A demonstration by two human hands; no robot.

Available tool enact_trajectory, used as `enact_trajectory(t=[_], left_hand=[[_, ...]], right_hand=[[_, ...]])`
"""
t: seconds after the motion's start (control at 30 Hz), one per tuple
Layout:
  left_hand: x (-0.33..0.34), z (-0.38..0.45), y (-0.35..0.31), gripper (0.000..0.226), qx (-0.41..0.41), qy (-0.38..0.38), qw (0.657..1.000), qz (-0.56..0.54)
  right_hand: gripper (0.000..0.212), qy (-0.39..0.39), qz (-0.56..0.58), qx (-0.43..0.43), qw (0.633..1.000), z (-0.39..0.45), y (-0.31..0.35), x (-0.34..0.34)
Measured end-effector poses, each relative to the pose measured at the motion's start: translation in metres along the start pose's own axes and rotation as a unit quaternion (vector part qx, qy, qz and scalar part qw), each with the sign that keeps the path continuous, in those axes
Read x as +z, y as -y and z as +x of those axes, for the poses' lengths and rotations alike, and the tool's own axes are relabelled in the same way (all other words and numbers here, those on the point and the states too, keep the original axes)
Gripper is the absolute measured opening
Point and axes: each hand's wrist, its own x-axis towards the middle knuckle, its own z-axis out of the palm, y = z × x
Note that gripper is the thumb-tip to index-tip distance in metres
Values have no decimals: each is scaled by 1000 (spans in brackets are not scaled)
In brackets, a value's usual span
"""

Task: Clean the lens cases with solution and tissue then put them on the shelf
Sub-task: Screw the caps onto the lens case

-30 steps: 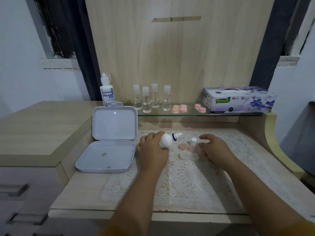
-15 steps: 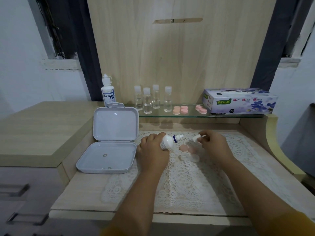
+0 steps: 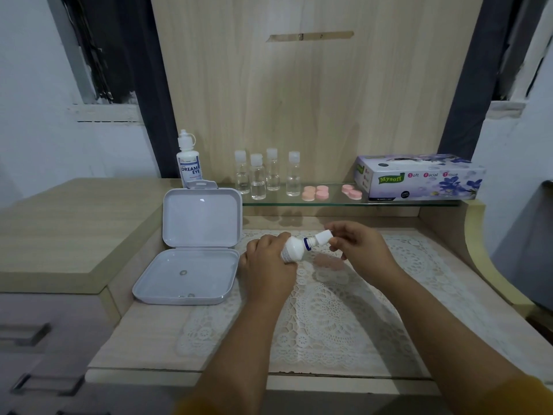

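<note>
Left hand [image 3: 269, 262] grips the solution bottle [image 3: 294, 250] mid-frame, right-hand fingers [image 3: 336, 235] pinch its cap [image 3: 323, 236] — looks like capping. Keep it steady above the pink lens case [image 3: 329, 262] on the table [image 3: 179, 348] — twist snug.

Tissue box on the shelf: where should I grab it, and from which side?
Take the tissue box across its narrow width, fingers over the top from the front. It lies flat and long on the glass shelf; its left end faces the pink lens cases, so come from above.
</note>
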Motion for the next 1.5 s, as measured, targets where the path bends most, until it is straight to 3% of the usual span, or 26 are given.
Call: enact_trajectory(t=[0.13, 0.27, 0.37, 0.5, 0.6, 0.7, 0.9, 1.13, 1.33, 1.5], left_hand=[[-1, -1, -1, 48, 5, 5, 1000, 5], [-2, -1, -2, 50, 2, 8, 1000, 6], [-2, -1, -2, 50, 1, 3, 1000, 3], [-3, -1, -2, 50, -2, -3, 1000, 0], [-4, -1, -2, 49, 6, -5, 1000, 2], [-4, -1, -2, 48, 9, -8, 1000, 12], [-4, 0, -2, 52, -2, -6, 1000, -2], [-10, -3, -6, 53, 34, -19, 999, 1], [-10, -3, -8, 58, 45, -6, 999, -18], [-10, -2, -9, 54, 4, 7, 995, -99]], right_hand=[[29, 8, -33, -13, 999, -1, 0, 1], [11, 0, -94, -24, 995, -6, 6, 7], [36, -43, -173, -24, 984, -9, 8, 9], [32, -11, -130, -31, 991, -13, 7, 13], [19, 4, -184, -33, 982, -10, 7, 17], [34, -14, -234, -23, 972, -10, 9, 17], [21, 18, -251, -67, 966, -13, 12, 16], [26, -26, -308, -83, 947, -7, 10, 18], [41, -32, -280, -58, 958, -5, 11, 18], [36, -39, -178, -33, 983, -16, 15, 5]])
